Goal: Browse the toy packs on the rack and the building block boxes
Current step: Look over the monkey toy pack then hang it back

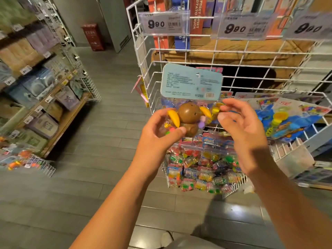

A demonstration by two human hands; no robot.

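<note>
Clear plastic toy pack [190,112] with pale blue printed header card, upright, back side facing camera; brown round-headed figure with yellow ears inside. Behind it, white wire rack [233,56] with flat blue blister packs [287,121]; upright building block boxes [197,13] on top tier.

card text [191,81]: too small/blurred to read
left shelf goods [34,90]: blurred, cut by frame edge
toy pack [188,121]: lower part hidden behind left hand [161,133]

White wire rack [179,56] of toy packs [203,169]
</note>
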